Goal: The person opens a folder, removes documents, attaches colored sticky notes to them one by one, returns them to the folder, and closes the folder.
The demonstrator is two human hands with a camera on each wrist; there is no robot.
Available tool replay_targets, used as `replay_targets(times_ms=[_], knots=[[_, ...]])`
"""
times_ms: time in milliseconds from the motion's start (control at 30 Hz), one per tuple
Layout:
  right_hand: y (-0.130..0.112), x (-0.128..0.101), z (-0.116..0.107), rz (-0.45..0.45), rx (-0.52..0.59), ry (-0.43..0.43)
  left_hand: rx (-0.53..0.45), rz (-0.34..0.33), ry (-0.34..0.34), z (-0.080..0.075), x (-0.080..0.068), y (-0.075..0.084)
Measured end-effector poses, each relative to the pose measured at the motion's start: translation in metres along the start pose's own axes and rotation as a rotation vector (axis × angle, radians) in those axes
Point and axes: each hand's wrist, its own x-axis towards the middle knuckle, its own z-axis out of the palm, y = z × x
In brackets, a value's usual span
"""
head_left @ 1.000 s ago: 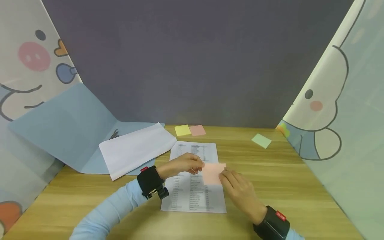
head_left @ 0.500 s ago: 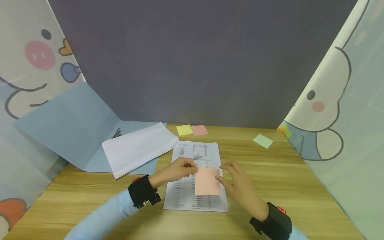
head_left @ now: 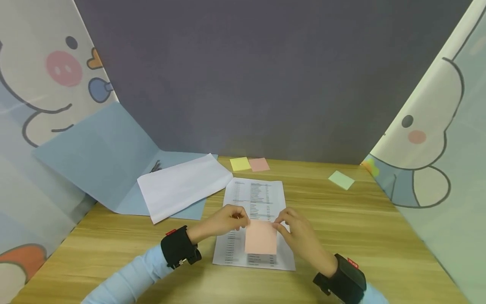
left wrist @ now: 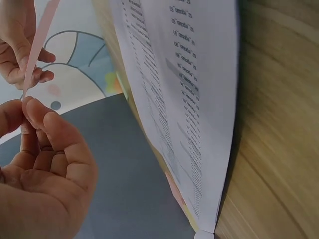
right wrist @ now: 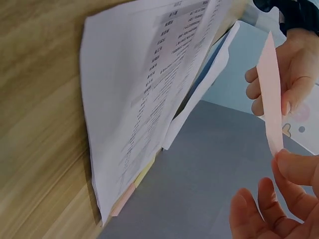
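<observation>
The pink note (head_left: 260,237) is at the lower centre of the head view, held above the lower half of the printout (head_left: 262,192). Both wrist views show it apart from the printed page, seen nearly edge-on: along the upper left edge of the left wrist view, and at the right side of the right wrist view.

The left hand (head_left: 224,220) pinches the note's upper left corner between thumb and forefinger, its other fingers curled in. The right hand (head_left: 300,236) pinches the upper right corner, thumb against fingertip, the remaining fingers loosely bent and clear of the note. Each wrist carries a black band, the left band (head_left: 178,247) and the right band (head_left: 343,278), beside light blue sleeves (head_left: 127,274).

The printout lies on the wooden tabletop (head_left: 379,236), columns of small text facing up. At left of the head view an open blue folder (head_left: 102,156) has a blank white paper (head_left: 182,185) lying across it; the paper's right end reaches the printout's upper left corner. A small dark object (head_left: 155,166), too small to make out, sits in the folder. Beyond the printout, a yellow note (head_left: 240,164) and a darker pink note (head_left: 259,164) lie side by side; a green note (head_left: 341,180) lies at centre right.
</observation>
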Motion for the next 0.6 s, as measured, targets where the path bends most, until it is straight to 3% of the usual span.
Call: replay_targets(times_ms=[300, 533, 600], knots=[[0.003, 0.010, 0.006, 0.058, 0.021, -0.081, 0.097, 0.027, 0.028, -0.006, 0.006, -0.005], [0.019, 0.043, 0.006, 0.117, 0.028, -0.250, 0.151, 0.049, -0.005, -0.020, 0.031, -0.010], [0.026, 0.056, 0.007, 0.149, 0.049, -0.299, 0.178, 0.020, -0.012, -0.025, 0.040, -0.010]])
